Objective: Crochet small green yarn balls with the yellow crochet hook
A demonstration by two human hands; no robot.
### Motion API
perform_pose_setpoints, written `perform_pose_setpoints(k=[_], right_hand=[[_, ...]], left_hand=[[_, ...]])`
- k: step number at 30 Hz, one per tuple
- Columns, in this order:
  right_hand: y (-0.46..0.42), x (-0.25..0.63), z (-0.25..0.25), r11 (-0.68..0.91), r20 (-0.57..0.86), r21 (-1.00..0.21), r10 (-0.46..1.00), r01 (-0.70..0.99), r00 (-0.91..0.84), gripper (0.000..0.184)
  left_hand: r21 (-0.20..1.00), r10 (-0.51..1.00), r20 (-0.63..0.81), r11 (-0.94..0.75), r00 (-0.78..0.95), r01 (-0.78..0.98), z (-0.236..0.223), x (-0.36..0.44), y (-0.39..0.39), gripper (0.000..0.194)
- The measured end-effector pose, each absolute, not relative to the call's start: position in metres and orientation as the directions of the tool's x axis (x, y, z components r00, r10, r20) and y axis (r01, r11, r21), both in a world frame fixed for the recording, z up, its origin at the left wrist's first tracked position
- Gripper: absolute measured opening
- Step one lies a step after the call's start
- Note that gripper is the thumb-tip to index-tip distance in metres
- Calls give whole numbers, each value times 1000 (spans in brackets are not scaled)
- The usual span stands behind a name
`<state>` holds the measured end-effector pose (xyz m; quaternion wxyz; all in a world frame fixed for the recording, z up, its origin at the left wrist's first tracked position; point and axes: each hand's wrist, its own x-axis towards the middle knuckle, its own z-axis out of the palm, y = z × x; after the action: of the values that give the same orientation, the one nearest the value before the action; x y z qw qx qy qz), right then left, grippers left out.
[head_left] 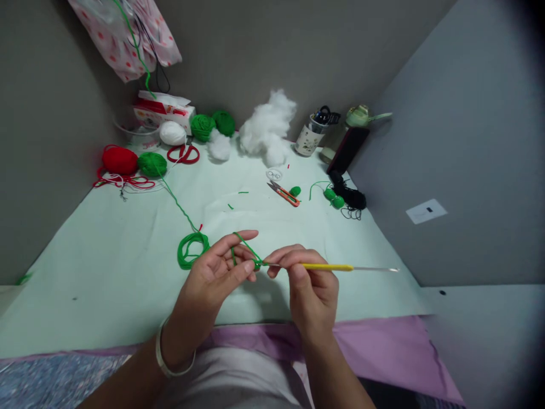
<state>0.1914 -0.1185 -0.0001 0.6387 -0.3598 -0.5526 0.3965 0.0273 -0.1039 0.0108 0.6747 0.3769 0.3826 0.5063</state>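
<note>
My right hand (313,284) grips a crochet hook with a yellow handle (327,267), its bare metal far end pointing right. The working tip meets a small piece of green crochet (258,263), which my left hand (217,270) pinches between thumb and fingers. Green yarn (247,244) loops over the raised left index finger and runs down to that piece. Beside my left hand lies a loose coil of green yarn (193,250). From there a strand leads back to a green yarn ball (152,164). The stitches are too small to make out.
Orange-handled thread snips (284,194) lie mid-table near a small green piece (295,191). Behind are white stuffing (268,128), red scissors (183,154), red yarn (120,159) and a pen cup (312,135). At right are black yarn (351,193), a leaning phone (348,149) and a grey wall.
</note>
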Motion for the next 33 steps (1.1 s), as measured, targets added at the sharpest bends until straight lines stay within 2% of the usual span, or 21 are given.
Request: perform_pose_setpoints(k=[5,12,16,18,20,22,25,29,33], right_hand=[[-126,193,0,549,554,-831,831,88,44,21],[-126,198,3,635,637,-746,768,202,-64,25],[-132,195,2,671,672,-628,723,395,-159,29],[-135,190,-5,669,703,-559,696,490,-147,35],[-138,183,-14,663,757,-516,650,543,-74,40],[-138,178,-20,653,787,-498,617,571,-19,40],[-135,178,-21,666,786,-492,617,561,-44,41],[-132,186,-17,685,780,-486,620,543,-86,44],[-131,190,-14,655,798,-338,580,676,-163,52]], left_hand=[[929,984,-87,137,156,-343,7,27,-105,29],[977,999,-29,38,46,-210,3,30,-109,34],[987,984,156,-159,-84,-34,4,35,-114,25],[976,966,214,-217,-147,-6,6,38,-116,24],[983,972,153,-169,-179,-75,7,41,-116,24],[978,985,30,-65,-172,-199,7,43,-115,22],[940,989,-98,56,-108,-335,4,45,-114,23],[920,990,-137,120,-20,-372,5,43,-114,36],[869,979,-188,204,81,-450,16,40,-111,50]])
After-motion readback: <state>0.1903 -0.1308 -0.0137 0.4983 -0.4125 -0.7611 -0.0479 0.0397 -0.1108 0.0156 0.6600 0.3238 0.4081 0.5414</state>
